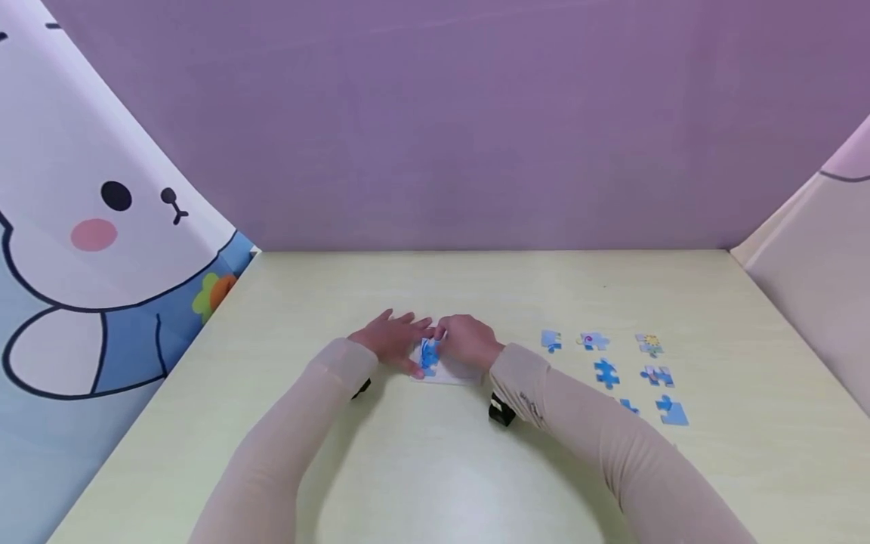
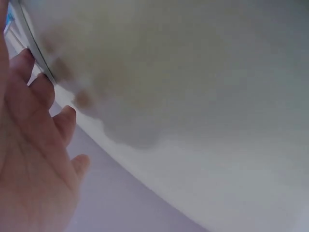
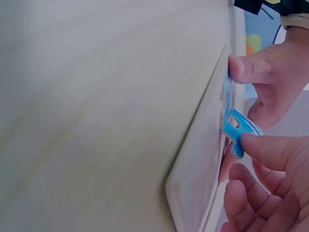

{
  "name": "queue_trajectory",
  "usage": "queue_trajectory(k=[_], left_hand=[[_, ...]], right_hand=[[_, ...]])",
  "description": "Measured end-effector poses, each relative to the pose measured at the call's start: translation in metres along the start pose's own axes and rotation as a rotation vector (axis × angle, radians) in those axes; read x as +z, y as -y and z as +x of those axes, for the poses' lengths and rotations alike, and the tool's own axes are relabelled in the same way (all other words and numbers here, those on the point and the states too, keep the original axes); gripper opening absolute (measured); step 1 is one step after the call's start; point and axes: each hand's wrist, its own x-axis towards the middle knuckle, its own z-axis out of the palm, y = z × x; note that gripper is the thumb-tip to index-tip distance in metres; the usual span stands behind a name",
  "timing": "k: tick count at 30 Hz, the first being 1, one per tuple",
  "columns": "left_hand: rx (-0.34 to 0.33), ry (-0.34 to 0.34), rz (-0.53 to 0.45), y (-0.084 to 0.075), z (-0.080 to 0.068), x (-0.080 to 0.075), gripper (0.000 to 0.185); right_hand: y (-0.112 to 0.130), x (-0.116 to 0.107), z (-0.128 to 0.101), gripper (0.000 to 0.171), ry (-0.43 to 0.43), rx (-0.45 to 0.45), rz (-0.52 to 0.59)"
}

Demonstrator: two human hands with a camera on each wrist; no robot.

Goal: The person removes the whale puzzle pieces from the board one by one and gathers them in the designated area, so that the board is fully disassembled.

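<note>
A white puzzle board (image 1: 454,373) lies flat on the table in front of me, with both hands over it. My right hand (image 1: 457,338) pinches a blue puzzle piece (image 3: 238,129) and holds it tilted up at the board's (image 3: 195,179) edge. My left hand (image 1: 399,340) rests on the board with its fingers fairly straight. Its thumb (image 3: 247,68) presses down on blue pieces (image 1: 428,355) lying on the board. In the left wrist view only the spread fingers (image 2: 46,94) and blurred tabletop show.
Several loose blue puzzle pieces lie in rows to the right of the board, among them one (image 1: 551,341), another (image 1: 605,372) and a third (image 1: 672,412). The pale table (image 1: 435,468) is walled by a purple panel behind and printed panels at both sides.
</note>
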Motion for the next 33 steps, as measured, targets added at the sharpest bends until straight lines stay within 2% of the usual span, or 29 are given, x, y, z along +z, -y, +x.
queue_trajectory(k=[2,8,15,18,22,25,29,33], left_hand=[[0.008,0.011,0.012,0.000,-0.001,-0.001,0.088],[0.026,0.017,0.017,-0.001,-0.002,-0.004,0.075],[0.032,-0.004,0.071,-0.003,0.001,-0.006,0.074],[0.045,0.014,0.002,-0.004,0.000,-0.006,0.075],[0.028,0.071,-0.164,-0.004,-0.002,-0.004,0.076],[0.009,0.085,-0.233,-0.003,-0.003,-0.003,0.075],[0.010,0.076,-0.215,-0.003,-0.004,-0.002,0.081],[0.044,0.053,-0.181,-0.003,-0.007,0.000,0.089]], right_hand=[[0.000,0.000,0.000,0.003,-0.010,-0.007,0.016],[0.000,0.002,-0.002,0.007,-0.010,-0.010,0.054],[0.000,-0.004,-0.008,0.006,-0.042,-0.030,0.076],[-0.002,-0.007,-0.011,0.005,-0.039,-0.039,0.096],[-0.005,-0.016,-0.019,0.004,-0.037,-0.038,0.125],[-0.010,-0.025,-0.027,0.005,-0.034,-0.015,0.132],[-0.021,-0.036,-0.037,0.006,-0.029,0.028,0.117],[-0.039,-0.047,-0.045,0.007,-0.050,0.055,0.110]])
